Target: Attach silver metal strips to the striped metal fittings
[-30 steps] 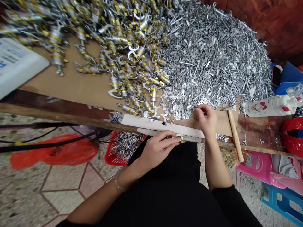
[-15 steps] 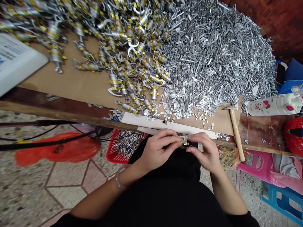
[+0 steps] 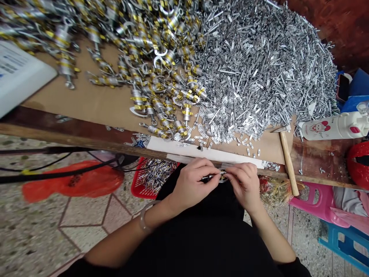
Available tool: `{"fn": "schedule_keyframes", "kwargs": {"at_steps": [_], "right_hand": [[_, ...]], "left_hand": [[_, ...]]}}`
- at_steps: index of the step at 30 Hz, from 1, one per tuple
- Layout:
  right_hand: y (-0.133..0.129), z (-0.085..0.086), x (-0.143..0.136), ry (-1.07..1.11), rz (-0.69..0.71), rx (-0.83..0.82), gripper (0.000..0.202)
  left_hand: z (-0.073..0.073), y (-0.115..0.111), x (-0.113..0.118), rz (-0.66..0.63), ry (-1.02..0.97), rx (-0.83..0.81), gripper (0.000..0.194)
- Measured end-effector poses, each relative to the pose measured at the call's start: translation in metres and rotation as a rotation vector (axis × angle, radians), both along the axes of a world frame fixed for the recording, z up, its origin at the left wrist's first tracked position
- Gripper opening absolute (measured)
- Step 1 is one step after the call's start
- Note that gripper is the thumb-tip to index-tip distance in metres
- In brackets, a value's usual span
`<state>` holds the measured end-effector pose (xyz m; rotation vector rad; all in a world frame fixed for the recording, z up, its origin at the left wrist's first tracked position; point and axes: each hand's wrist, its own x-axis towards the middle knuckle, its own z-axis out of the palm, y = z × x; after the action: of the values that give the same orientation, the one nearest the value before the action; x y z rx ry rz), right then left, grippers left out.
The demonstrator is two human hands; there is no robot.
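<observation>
Head view: left hand [image 3: 196, 181] drawn to a pinch, thumb and fingers gripping a small metal fitting [image 3: 222, 177]; right hand [image 3: 245, 182] likewise pinched, its fingertips on the fitting's other side, finer detail hidden by fingers. Fitting sits between both hands, at the bench's near edge [image 3: 72, 140], over the dark-clothed lap. Pale strip [image 3: 207, 152] runs along that edge, just beyond the knuckles; silver heap [image 3: 253, 73] rises farther back. Hammer [image 3: 288, 161] lies right, handle overhanging the edge, apart from the right hand. Left: broad band of cardboard [image 3: 86, 105]; red basket [image 3: 140, 193] below the edge.
</observation>
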<state>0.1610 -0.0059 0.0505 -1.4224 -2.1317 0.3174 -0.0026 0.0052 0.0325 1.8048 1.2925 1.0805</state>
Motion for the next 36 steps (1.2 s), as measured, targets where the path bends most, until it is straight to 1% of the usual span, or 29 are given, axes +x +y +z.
{"fn": "schedule_keyframes", "kwargs": {"at_steps": [2, 4, 6, 8, 10, 12, 13, 14, 16, 19, 21, 22, 25, 28, 31, 33, 34, 36], "right_hand": [[-0.001, 0.001, 0.002, 0.043, 0.022, -0.202, 0.006], [-0.001, 0.0, 0.005, 0.067, 0.02, -0.407, 0.009], [-0.001, -0.002, 0.006, 0.076, -0.026, -0.555, 0.01], [0.0, -0.008, 0.005, 0.058, -0.09, -0.616, 0.01], [0.003, -0.013, 0.003, 0.003, -0.162, -0.602, 0.009], [0.007, -0.018, 0.002, -0.064, -0.217, -0.569, 0.009], [0.009, -0.02, 0.004, -0.089, -0.234, -0.558, 0.009], [0.012, -0.021, 0.007, -0.095, -0.239, -0.555, 0.009], [0.021, -0.023, 0.017, -0.033, -0.235, -0.556, 0.007], [0.042, -0.026, 0.038, 0.095, -0.32, -0.447, 0.011], [0.058, -0.028, 0.05, 0.053, -0.369, -0.35, 0.01], [0.065, -0.028, 0.053, 0.003, -0.364, -0.323, 0.008], [0.075, -0.024, 0.054, -0.096, -0.288, -0.305, 0.008], [0.066, -0.013, 0.044, -0.003, -0.21, -0.317, 0.011], [0.044, -0.005, 0.03, 0.095, -0.051, -0.429, 0.012], [0.03, -0.005, 0.02, 0.097, 0.034, -0.476, 0.013], [0.024, -0.006, 0.016, 0.102, 0.048, -0.475, 0.014], [0.014, -0.011, 0.008, 0.152, 0.015, -0.45, 0.019]], "left_hand": [[-0.003, -0.001, -0.002, -0.065, 0.002, -0.002, 0.009], [-0.009, -0.002, -0.003, -0.13, 0.014, 0.044, 0.009], [-0.019, -0.003, -0.004, -0.173, 0.084, 0.185, 0.009], [-0.032, -0.003, -0.005, -0.199, 0.215, 0.373, 0.01], [-0.043, -0.003, -0.005, -0.213, 0.358, 0.507, 0.015], [-0.05, -0.002, -0.003, -0.214, 0.455, 0.556, 0.019], [-0.051, -0.003, -0.002, -0.209, 0.483, 0.557, 0.019], [-0.05, -0.003, -0.001, -0.198, 0.505, 0.538, 0.019], [-0.044, -0.005, 0.003, -0.183, 0.538, 0.455, 0.019], [-0.034, -0.007, 0.007, -0.182, 0.566, 0.309, 0.019], [-0.03, -0.008, 0.008, -0.184, 0.548, 0.258, 0.02], [-0.029, -0.009, 0.008, -0.178, 0.527, 0.245, 0.02], [-0.031, -0.009, 0.008, -0.144, 0.431, 0.229, 0.017], [-0.033, -0.01, 0.007, -0.109, 0.337, 0.221, 0.011], [-0.036, -0.011, 0.007, -0.09, 0.29, 0.225, 0.007], [-0.038, -0.012, 0.007, -0.084, 0.279, 0.235, 0.007], [-0.039, -0.012, 0.007, -0.083, 0.276, 0.239, 0.007], [-0.039, -0.012, 0.007, -0.079, 0.273, 0.236, 0.008]]}}
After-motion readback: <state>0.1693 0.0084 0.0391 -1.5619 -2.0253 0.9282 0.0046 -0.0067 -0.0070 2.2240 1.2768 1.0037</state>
